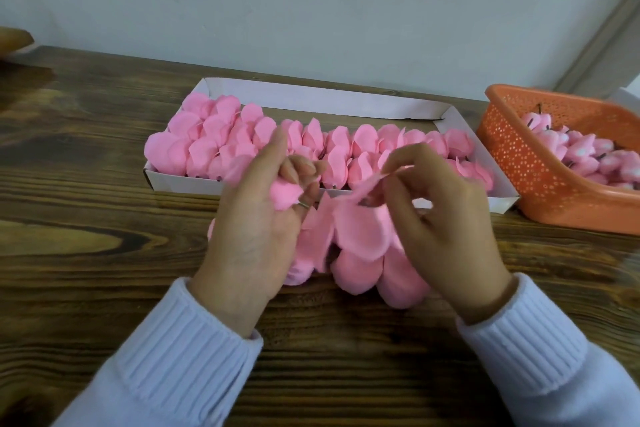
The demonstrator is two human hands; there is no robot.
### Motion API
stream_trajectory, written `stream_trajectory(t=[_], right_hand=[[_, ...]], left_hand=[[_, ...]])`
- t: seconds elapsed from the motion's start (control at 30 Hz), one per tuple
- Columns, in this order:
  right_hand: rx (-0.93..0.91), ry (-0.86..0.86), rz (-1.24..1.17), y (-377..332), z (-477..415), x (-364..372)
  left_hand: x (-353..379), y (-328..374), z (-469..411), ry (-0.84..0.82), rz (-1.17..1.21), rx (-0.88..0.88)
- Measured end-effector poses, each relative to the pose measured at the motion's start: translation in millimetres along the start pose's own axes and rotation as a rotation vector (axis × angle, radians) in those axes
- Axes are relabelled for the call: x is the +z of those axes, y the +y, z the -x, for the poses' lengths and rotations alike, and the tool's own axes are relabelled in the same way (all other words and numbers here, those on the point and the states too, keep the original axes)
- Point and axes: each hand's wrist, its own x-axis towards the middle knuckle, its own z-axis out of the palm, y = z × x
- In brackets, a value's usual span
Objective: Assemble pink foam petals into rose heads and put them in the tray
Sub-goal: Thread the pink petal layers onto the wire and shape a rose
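Observation:
My left hand [263, 215] grips a small pink foam rose bud [285, 196] in its curled fingers. My right hand [440, 204] pinches the edge of a flat pink petal piece [360, 232] that hangs between both hands. Beneath my hands several pink rose heads [398, 277] lie on the wooden table. Behind them stands the white cardboard tray [311, 97], its near rows packed with several pink rose heads [214, 135] and its far strip bare.
An orange perforated plastic basket [526, 163] at the right holds several pink buds with white centres [585, 152]. The dark wooden table [86, 201] runs back to a pale wall. A tan object [14, 38] lies at the far left edge.

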Motion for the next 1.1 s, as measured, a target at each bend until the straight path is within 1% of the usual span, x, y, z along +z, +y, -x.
stream_trajectory(t=[0.07,0.17,0.23,0.33,0.4,0.43,0.47,0.53,0.6,0.67,0.73,0.8,0.9,1.0,1.1], right_hand=[[0.082,0.039,-0.167,3.7,0.1,-4.5],[0.241,0.076,-0.576,4.9,2.6,-5.0],[0.325,0.106,-0.768,6.7,3.1,-5.2],[0.389,0.128,-0.819,7.8,3.8,-5.0],[0.371,0.131,-0.750,7.8,5.7,-4.2],[0.359,0.130,-0.714,7.3,6.5,-3.5],[0.356,0.126,-0.699,6.5,6.8,-2.4],[0.403,0.117,-0.736,5.4,7.7,-0.3],[0.555,0.095,-0.865,4.8,8.7,2.4],[0.738,0.058,-1.072,4.5,9.0,5.6],[0.837,-0.015,-1.230,5.2,8.1,6.1],[0.820,-0.122,-1.220,5.1,7.9,3.2],[0.735,-0.193,-0.991,4.6,7.9,-4.2],[0.682,-0.175,-0.821,4.2,7.8,-7.4],[0.706,-0.112,-0.810,3.2,7.7,-7.0]], left_hand=[[1.5,-1.2,1.4,0.014,-0.080,-0.003],[2.1,-7.1,0.9,0.097,-0.331,-0.014],[2.8,-10.0,0.7,0.110,-0.415,-0.070],[3.8,-9.0,2.6,-0.018,-0.353,-0.193],[4.1,-8.3,5.2,-0.104,-0.425,-0.184],[5.4,-8.3,7.0,-0.118,-0.474,-0.159],[6.8,-9.0,8.5,-0.097,-0.511,-0.125],[7.7,-11.6,9.4,-0.013,-0.553,-0.033],[8.0,-13.3,10.0,0.012,-0.599,0.038],[9.0,-14.1,11.9,0.006,-0.642,0.067],[8.9,-14.3,13.5,-0.008,-0.700,0.110],[8.8,-14.7,13.7,-0.040,-0.743,0.169],[7.4,-15.9,11.9,-0.075,-0.820,0.246],[8.3,-16.7,13.2,-0.100,-0.830,0.236],[10.0,-16.2,12.7,-0.051,-0.772,0.259]])
